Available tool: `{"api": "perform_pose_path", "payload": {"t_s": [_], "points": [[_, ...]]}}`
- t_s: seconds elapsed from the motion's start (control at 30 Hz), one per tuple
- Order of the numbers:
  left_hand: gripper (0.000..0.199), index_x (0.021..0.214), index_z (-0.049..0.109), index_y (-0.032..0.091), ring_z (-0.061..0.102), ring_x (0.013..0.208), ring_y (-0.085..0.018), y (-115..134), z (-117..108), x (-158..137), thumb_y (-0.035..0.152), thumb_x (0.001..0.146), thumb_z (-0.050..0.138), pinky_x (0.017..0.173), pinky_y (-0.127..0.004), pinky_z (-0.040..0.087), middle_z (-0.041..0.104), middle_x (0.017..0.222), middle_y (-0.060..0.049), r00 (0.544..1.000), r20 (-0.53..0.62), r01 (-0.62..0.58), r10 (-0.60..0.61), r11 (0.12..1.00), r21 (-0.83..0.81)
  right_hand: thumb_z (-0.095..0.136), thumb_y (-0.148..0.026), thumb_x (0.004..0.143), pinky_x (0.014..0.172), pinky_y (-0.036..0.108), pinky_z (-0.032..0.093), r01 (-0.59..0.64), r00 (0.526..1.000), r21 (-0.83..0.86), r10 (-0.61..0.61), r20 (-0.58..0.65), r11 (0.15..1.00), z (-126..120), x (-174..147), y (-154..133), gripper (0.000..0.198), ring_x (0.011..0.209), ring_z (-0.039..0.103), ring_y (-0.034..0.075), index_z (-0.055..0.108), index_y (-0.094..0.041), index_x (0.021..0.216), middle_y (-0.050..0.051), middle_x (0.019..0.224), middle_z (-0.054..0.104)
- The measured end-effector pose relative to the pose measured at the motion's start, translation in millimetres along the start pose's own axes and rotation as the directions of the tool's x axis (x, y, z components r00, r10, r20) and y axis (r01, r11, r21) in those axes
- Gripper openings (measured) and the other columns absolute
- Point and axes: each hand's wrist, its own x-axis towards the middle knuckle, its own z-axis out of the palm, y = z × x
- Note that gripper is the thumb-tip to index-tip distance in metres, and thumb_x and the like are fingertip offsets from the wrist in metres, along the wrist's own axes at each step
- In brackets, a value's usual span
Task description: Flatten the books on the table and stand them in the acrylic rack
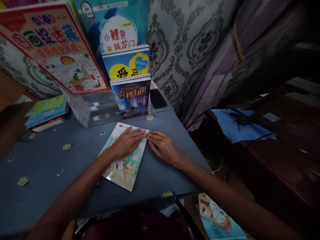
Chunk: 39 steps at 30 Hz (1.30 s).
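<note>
A thin picture book (125, 170) with a pale green and cream cover lies slantwise on the cloth-covered table. Across its upper part rests my left hand (128, 141), palm down, fingers stretched toward the top right corner. My right hand (163, 146) lies on the table just right of the book, its stretched fingers meeting that corner and the left fingertips. The right thumb is partly hidden, and no grip on the book shows.
A clear acrylic stand (85, 110) behind the book bears upright books, including a dark blue book (132, 98). A black phone (158, 98) lies beside it. Stacked books (47, 113) sit at left. More books (217, 220) lie below the table's front edge.
</note>
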Motion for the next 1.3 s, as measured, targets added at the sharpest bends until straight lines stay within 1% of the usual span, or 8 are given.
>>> {"api": "perform_pose_path", "payload": {"t_s": [0.33, 0.43, 0.6, 0.73, 0.83, 1.03, 1.17, 1.3], "points": [[0.043, 0.143, 0.052, 0.025, 0.043, 0.144, -0.020, 1.6, 0.3, 0.5, 0.023, 0.103, 0.036, 0.121, -0.050, 0.028, 0.053, 0.150, -0.005, 0.999, -0.034, 0.007, -0.007, 1.000, 0.006, 0.046, -0.016, 0.096, 0.099, 0.052, 0.056, -0.056, 0.998, -0.019, 0.057, 0.032, 0.998, 4.5, -3.2, -7.3, 0.035, 0.114, 0.067, 0.030, 0.066, -0.015, 0.125, 0.016, 0.122, 0.071], [0.043, 0.142, 0.053, 0.023, 0.044, 0.143, -0.020, 2.2, 3.1, 0.1, 0.022, 0.102, 0.037, 0.121, -0.050, 0.028, 0.054, 0.149, -0.006, 0.998, -0.060, 0.037, -0.037, 0.999, 0.010, 0.047, -0.018, 0.096, 0.100, 0.052, 0.056, -0.059, 0.997, 0.015, 0.058, 0.042, 0.998, 7.6, -3.2, -7.7, 0.037, 0.119, 0.065, 0.030, 0.061, -0.016, 0.130, 0.017, 0.127, 0.068], [0.045, 0.142, 0.053, 0.020, 0.044, 0.143, -0.021, 1.9, 4.4, 2.5, 0.018, 0.100, 0.038, 0.120, -0.050, 0.030, 0.053, 0.150, -0.008, 0.977, -0.086, 0.203, -0.196, 0.977, 0.070, 0.051, -0.018, 0.094, 0.106, 0.051, 0.052, 0.003, 0.994, 0.093, -0.013, 0.112, 0.996, 16.0, 19.4, 9.1, 0.045, 0.130, 0.058, 0.031, 0.054, -0.015, 0.139, 0.018, 0.138, 0.061], [0.044, 0.142, 0.053, 0.019, 0.043, 0.144, -0.024, -0.1, -2.9, 7.3, 0.019, 0.100, 0.040, 0.117, -0.052, 0.034, 0.050, 0.151, -0.011, 0.924, -0.075, 0.382, -0.375, 0.914, 0.138, 0.050, -0.016, 0.094, 0.111, 0.049, 0.048, 0.053, 0.973, 0.150, -0.085, 0.213, 0.987, 24.9, 49.8, 26.4, 0.045, 0.134, 0.054, 0.030, 0.054, -0.010, 0.138, 0.021, 0.142, 0.057], [0.043, 0.142, 0.053, 0.019, 0.044, 0.143, -0.025, -2.0, -7.3, 9.2, 0.021, 0.101, 0.040, 0.116, -0.051, 0.035, 0.050, 0.151, -0.011, 0.900, -0.069, 0.436, -0.431, 0.883, 0.173, 0.049, -0.015, 0.094, 0.113, 0.049, 0.046, 0.059, 0.966, 0.162, -0.097, 0.238, 0.985, 29.7, 61.0, 32.5, 0.046, 0.136, 0.051, 0.030, 0.053, -0.006, 0.139, 0.023, 0.145, 0.054], [0.042, 0.140, 0.055, 0.021, 0.047, 0.140, -0.026, -8.5, -5.5, 5.3, 0.022, 0.100, 0.040, 0.114, -0.053, 0.036, 0.053, 0.149, -0.012, 0.921, -0.133, 0.385, -0.366, 0.907, 0.171, 0.047, -0.017, 0.098, 0.110, 0.049, 0.048, 0.054, 0.981, 0.165, -0.083, 0.176, 0.985, 26.5, 47.0, 19.4, 0.041, 0.133, 0.056, 0.027, 0.057, -0.015, 0.138, 0.017, 0.142, 0.059], [0.044, 0.145, 0.049, 0.020, 0.042, 0.144, -0.026, -13.7, -5.8, 2.3, 0.025, 0.102, 0.038, 0.115, -0.058, 0.032, 0.048, 0.153, -0.013, 0.949, -0.083, 0.315, -0.306, 0.939, 0.140, 0.051, -0.021, 0.099, 0.108, 0.049, 0.050, 0.062, 0.983, 0.093, -0.077, 0.167, 0.994, 16.4, 31.8, -4.0, 0.033, 0.129, 0.059, 0.028, 0.065, -0.013, 0.127, 0.019, 0.135, 0.064], [0.046, 0.148, 0.044, 0.021, 0.035, 0.148, -0.024, -16.3, -5.8, 1.2, 0.031, 0.104, 0.036, 0.118, -0.059, 0.025, 0.043, 0.156, -0.012, 0.961, -0.043, 0.275, -0.272, 0.954, 0.118, 0.059, -0.026, 0.095, 0.109, 0.050, 0.049, 0.089, 0.981, 0.063, -0.099, 0.166, 0.994, 9.6, 20.7, -17.2, 0.040, 0.133, 0.055, 0.030, 0.061, -0.010, 0.132, 0.021, 0.138, 0.062]]}}
